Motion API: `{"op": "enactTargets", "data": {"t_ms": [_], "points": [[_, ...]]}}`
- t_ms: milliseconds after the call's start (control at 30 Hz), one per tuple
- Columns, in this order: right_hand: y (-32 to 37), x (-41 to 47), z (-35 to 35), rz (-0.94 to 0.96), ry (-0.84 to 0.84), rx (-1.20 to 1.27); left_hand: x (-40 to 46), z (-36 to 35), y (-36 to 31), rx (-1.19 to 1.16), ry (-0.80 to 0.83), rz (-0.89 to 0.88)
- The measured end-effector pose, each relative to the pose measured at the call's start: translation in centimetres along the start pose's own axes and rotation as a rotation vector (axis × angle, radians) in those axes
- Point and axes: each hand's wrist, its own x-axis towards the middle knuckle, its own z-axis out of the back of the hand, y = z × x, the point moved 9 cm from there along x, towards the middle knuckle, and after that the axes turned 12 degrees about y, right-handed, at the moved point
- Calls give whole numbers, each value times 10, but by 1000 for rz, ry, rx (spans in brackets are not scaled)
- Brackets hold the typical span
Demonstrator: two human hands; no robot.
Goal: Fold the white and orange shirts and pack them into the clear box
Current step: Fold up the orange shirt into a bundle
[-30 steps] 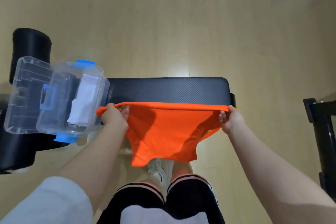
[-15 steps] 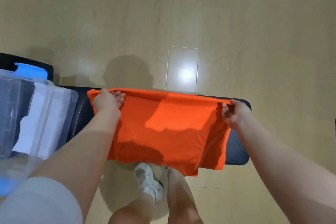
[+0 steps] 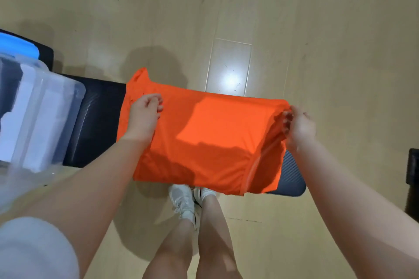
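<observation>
In the head view, the bright orange fabric shirt [image 3: 204,142] lies spread over the black padded counter [image 3: 99,120]. The left hand [image 3: 145,115] and the right hand [image 3: 299,124] each pinch a far corner in a closed grip, probably to keep the fold straight. The clear plastic box [image 3: 45,124], holding the folded white shirt [image 3: 13,129], waits at the left.

Black padded bench [image 3: 99,124] w/ textured top runs left–right over a light wood floor [image 3: 294,29]. On its left end sits the clear box [image 3: 45,120], white shirt [image 3: 13,133] inside, blue latch [image 3: 18,45] at far side. Orange shirt [image 3: 204,142] lies across bench's middle & right, near edge hanging over. Bench's right end [image 3: 292,176] shows bare.
</observation>
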Motion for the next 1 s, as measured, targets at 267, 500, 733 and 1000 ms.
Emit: {"op": "enactTargets", "data": {"t_ms": [267, 500, 733, 1000], "points": [[0, -33, 38, 76, 26, -507, -96, -29, 80, 37, -55, 194], [31, 4, 29, 220, 48, -1064, -171, -82, 112, 135, -524, 374], [25, 50, 9, 123, 339, -1237, -188, -240, 187, -1105, -395, 769], [36, 46, -23, 186, 372, -956, -183, -285, 175, -1253, -347, 725]]}}
